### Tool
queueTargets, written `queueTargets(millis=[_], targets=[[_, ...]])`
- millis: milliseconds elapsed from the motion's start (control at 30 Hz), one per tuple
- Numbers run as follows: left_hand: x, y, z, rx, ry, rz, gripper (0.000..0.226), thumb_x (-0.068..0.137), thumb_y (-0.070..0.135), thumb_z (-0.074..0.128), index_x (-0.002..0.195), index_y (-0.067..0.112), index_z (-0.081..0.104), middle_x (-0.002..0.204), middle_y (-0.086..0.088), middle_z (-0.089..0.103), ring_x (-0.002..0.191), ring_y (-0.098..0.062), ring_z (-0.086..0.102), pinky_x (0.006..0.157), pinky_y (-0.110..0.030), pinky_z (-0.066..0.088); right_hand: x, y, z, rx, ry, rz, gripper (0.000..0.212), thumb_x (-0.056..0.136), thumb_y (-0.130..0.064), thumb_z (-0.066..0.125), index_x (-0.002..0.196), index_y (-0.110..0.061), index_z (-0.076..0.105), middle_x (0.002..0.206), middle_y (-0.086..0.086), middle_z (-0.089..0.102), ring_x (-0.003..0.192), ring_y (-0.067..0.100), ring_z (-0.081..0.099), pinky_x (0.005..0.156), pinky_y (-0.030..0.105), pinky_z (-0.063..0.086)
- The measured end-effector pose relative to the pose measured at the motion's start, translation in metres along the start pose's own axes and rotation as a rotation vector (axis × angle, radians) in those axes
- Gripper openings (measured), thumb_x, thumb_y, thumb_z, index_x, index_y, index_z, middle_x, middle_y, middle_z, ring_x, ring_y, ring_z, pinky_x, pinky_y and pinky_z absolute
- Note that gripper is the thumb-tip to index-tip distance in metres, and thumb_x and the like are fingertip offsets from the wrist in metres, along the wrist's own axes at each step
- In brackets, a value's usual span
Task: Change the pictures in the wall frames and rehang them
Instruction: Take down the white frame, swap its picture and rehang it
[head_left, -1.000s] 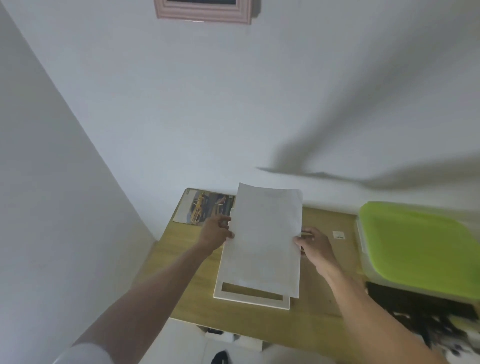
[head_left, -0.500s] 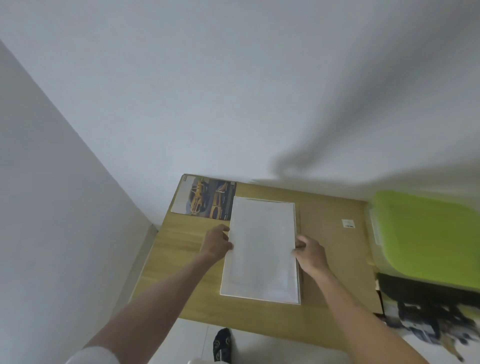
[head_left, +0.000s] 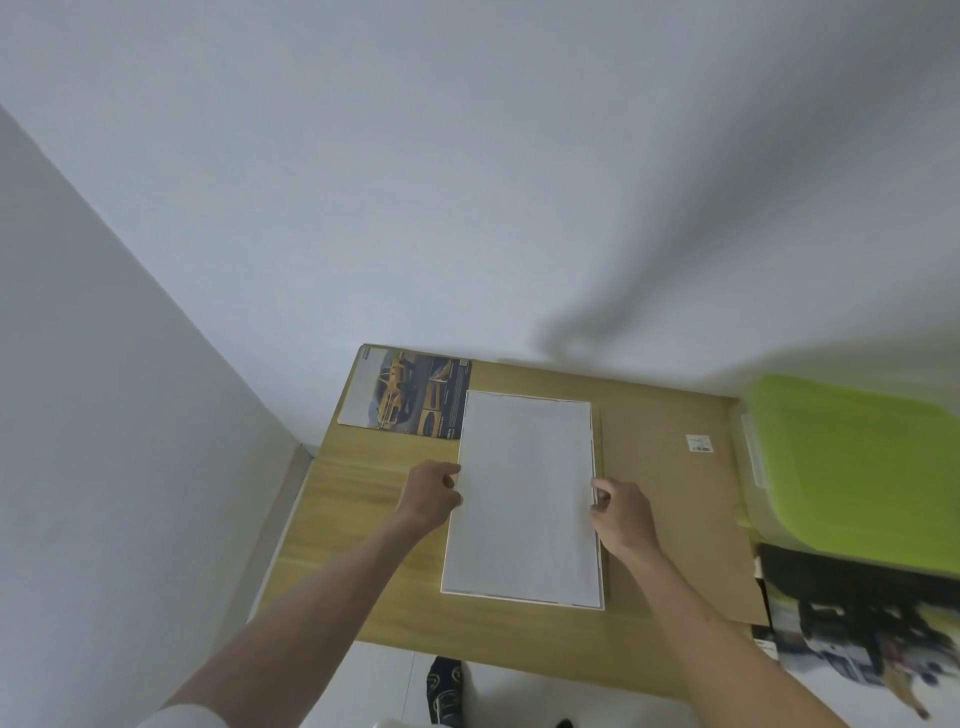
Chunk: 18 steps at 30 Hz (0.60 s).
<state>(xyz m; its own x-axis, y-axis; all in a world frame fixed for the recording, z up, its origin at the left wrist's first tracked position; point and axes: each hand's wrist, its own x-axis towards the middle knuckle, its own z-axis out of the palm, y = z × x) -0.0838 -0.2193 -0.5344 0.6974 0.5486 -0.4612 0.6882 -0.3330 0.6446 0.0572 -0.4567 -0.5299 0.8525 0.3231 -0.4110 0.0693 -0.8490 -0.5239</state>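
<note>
A white sheet (head_left: 524, 493) lies face down and flat on a white picture frame (head_left: 601, 582), of which only thin edges show, on the wooden table (head_left: 363, 545). My left hand (head_left: 434, 493) pinches the sheet's left edge with curled fingers. At the right edge my right hand (head_left: 621, 512) pinches it the same way. A printed picture of yellow cars (head_left: 408, 395) lies at the table's back left corner, partly under the sheet's corner. A brown backing board (head_left: 670, 519) lies flat to the right of the frame.
A clear box with a lime-green lid (head_left: 852, 467) stands at the right. Dark printed pictures (head_left: 857, 634) lie below it. White walls meet behind the table's back left. A shoe (head_left: 444, 688) shows on the floor under the table's front edge.
The sheet, held tilted above the frame a second ago, now lies flat on it and covers the opening. Both hands stayed at its side edges. The view dropped, so the pink wall frame is out of sight.
</note>
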Motion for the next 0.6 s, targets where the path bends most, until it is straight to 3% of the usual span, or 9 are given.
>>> queueTargets(millis=[67,167,300,400,500,600], targets=[[0.0,-0.001,0.001,0.009,-0.001,0.01,0.055,0.082,-0.001,0.07,0.135,0.008,0.056,0.098,-0.004,0.063,0.088,-0.017,0.061,0.076,-0.021,0.048,-0.003,-0.001,-0.002,-0.07,-0.007,-0.016,0.03,0.087,-0.001,0.055,0.114,-0.009,0.066,0.099,0.007,0.057,0.084,0.021,0.054,0.067,0.025,0.038],[-0.002,-0.003,0.001,0.039,0.0,0.033,0.057,0.083,-0.004,0.068,0.137,0.01,0.055,0.099,-0.003,0.062,0.09,-0.018,0.06,0.08,-0.025,0.052,-0.011,-0.004,-0.004,-0.159,-0.043,-0.066,0.052,0.093,-0.012,0.056,0.144,-0.022,0.047,0.127,0.008,0.05,0.11,0.021,0.056,0.082,0.026,0.043],[-0.004,-0.003,0.003,0.099,-0.03,0.082,0.064,0.085,-0.005,0.06,0.144,0.015,0.046,0.097,-0.002,0.057,0.086,-0.016,0.056,0.072,-0.02,0.044,-0.014,-0.002,-0.002,-0.237,-0.108,-0.1,0.051,0.097,-0.017,0.05,0.147,-0.026,0.043,0.132,0.007,0.046,0.111,0.021,0.057,0.085,0.027,0.046],[-0.002,-0.002,0.003,0.182,-0.06,0.107,0.06,0.087,0.002,0.06,0.144,0.016,0.048,0.101,-0.002,0.053,0.092,-0.021,0.056,0.082,-0.028,0.05,-0.013,-0.001,0.0,-0.245,-0.117,-0.1,0.05,0.097,-0.017,0.049,0.146,-0.025,0.044,0.132,0.008,0.046,0.111,0.022,0.057,0.086,0.028,0.047],[-0.002,0.0,0.0,0.265,-0.065,0.132,0.057,0.087,0.016,0.064,0.142,0.015,0.048,0.111,-0.003,0.051,0.098,-0.024,0.057,0.087,-0.037,0.053,-0.011,-0.005,-0.002,-0.313,-0.086,-0.114,0.046,0.096,-0.023,0.051,0.141,-0.025,0.046,0.136,0.005,0.043,0.114,0.022,0.056,0.077,0.028,0.045],[0.003,0.008,-0.007,0.421,0.045,0.287,0.056,0.09,0.029,0.063,0.141,0.014,0.046,0.127,-0.007,0.049,0.109,-0.024,0.056,0.089,-0.036,0.052,-0.001,-0.014,-0.007,-0.399,-0.024,-0.202,0.048,0.095,-0.029,0.052,0.142,-0.025,0.042,0.146,0.005,0.037,0.133,0.023,0.041,0.091,0.033,0.047]])
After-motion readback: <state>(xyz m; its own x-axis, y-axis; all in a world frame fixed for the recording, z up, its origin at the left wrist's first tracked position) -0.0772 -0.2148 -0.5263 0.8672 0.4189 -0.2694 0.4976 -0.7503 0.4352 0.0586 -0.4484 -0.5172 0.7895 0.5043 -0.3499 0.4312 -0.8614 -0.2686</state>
